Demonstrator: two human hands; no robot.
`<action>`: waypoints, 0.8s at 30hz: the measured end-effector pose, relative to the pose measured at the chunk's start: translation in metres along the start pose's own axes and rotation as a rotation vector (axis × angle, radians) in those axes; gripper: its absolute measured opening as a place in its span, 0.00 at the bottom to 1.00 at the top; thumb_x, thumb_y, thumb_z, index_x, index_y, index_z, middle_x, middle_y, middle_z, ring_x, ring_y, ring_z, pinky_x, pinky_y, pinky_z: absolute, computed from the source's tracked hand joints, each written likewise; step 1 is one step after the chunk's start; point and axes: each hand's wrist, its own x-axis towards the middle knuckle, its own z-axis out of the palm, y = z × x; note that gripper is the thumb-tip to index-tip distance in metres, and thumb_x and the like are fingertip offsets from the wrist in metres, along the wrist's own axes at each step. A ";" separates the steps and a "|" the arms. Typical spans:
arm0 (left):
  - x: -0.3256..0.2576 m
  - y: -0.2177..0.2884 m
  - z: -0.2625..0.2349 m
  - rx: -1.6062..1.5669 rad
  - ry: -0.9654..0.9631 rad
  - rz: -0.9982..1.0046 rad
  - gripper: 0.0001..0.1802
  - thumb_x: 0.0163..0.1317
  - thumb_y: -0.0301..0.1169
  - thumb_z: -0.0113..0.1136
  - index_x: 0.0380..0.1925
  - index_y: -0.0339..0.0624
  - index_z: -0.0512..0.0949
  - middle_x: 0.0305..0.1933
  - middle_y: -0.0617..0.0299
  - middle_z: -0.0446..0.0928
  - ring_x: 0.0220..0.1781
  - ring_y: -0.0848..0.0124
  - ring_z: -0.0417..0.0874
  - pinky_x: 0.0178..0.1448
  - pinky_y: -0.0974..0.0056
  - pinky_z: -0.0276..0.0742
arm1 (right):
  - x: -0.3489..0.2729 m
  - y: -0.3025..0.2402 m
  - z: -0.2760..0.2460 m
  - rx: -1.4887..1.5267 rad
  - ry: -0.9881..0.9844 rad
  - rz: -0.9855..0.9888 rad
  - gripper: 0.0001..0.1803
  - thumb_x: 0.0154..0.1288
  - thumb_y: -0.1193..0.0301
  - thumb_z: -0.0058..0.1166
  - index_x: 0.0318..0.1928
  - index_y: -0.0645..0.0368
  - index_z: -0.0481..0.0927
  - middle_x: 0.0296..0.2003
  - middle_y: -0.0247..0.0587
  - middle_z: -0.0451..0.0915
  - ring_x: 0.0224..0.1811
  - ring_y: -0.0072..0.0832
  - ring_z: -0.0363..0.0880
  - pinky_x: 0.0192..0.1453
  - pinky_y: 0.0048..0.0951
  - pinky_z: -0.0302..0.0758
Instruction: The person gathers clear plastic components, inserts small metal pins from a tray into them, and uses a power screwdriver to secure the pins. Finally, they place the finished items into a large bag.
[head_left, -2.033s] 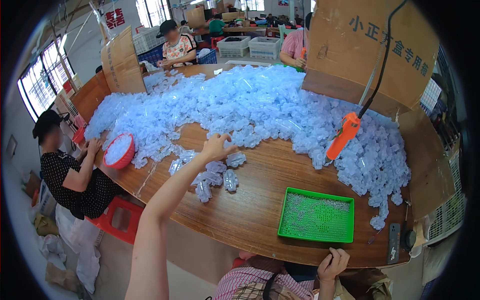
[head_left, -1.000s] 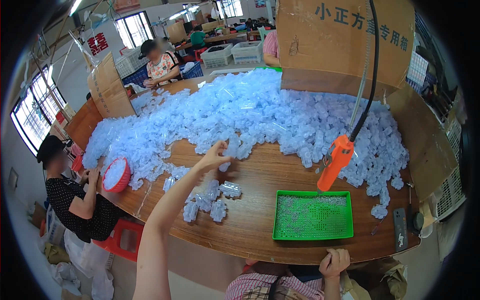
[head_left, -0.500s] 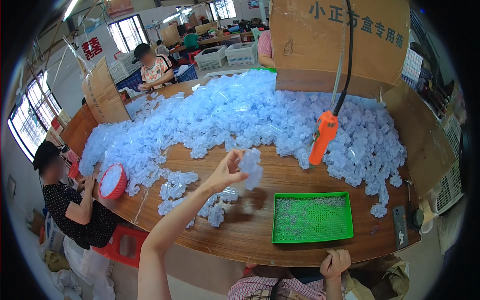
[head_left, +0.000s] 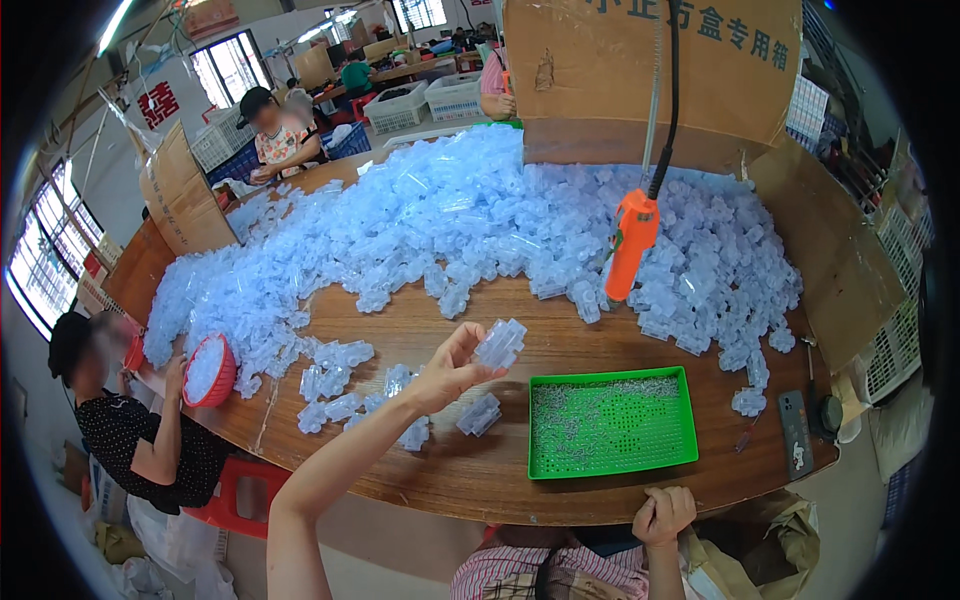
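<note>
My left hand (head_left: 450, 372) is raised over the middle of the wooden table (head_left: 490, 312), its thumb and fingers pinching a clear plastic part (head_left: 501, 343) with a ribbed, blocky shape. Just below that hand, another clear part (head_left: 479, 414) lies on the table by itself. My right hand (head_left: 664, 515) rests at the table's front edge with its fingers curled in; whatever they may hold is hidden. Between the hands stands a shallow green perforated tray (head_left: 612, 472) with many small metal screws (head_left: 575, 425) scattered in it.
A big heap of clear parts (head_left: 450, 210) covers the table's far side. An orange electric screwdriver (head_left: 632, 245) hangs over it on a cord. A phone (head_left: 795, 435) lies at right. A co-worker (head_left: 140, 430) sits at left by a red basket (head_left: 222, 385); another person (head_left: 285, 140) is beyond.
The head view has shifted slightly. My left hand has turned the part it holds, and a loose part now lies on bare table below it. My right hand stays at the edge.
</note>
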 end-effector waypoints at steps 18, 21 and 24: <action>0.017 0.021 -0.018 0.500 0.523 -0.133 0.31 0.62 0.40 0.66 0.57 0.35 0.63 0.54 0.48 0.75 0.51 0.65 0.81 0.52 0.63 0.81 | -0.001 0.001 0.002 0.012 -0.012 0.001 0.05 0.50 0.76 0.48 0.28 0.61 0.77 0.20 0.43 0.70 0.21 0.40 0.68 0.27 0.37 0.64; -0.009 0.023 0.008 1.370 0.123 -0.152 0.39 0.53 0.49 0.70 0.56 0.36 0.65 0.48 0.46 0.76 0.50 0.56 0.79 0.54 0.55 0.77 | 0.000 0.002 0.000 0.004 -0.008 -0.003 0.05 0.50 0.76 0.47 0.28 0.61 0.77 0.20 0.43 0.70 0.21 0.40 0.68 0.27 0.37 0.64; -0.044 0.007 0.034 1.678 0.003 -0.165 0.39 0.48 0.50 0.73 0.53 0.39 0.67 0.49 0.47 0.76 0.53 0.52 0.76 0.53 0.53 0.76 | 0.000 0.001 0.001 0.015 0.001 -0.001 0.06 0.50 0.76 0.47 0.28 0.62 0.77 0.20 0.43 0.70 0.21 0.40 0.68 0.27 0.37 0.64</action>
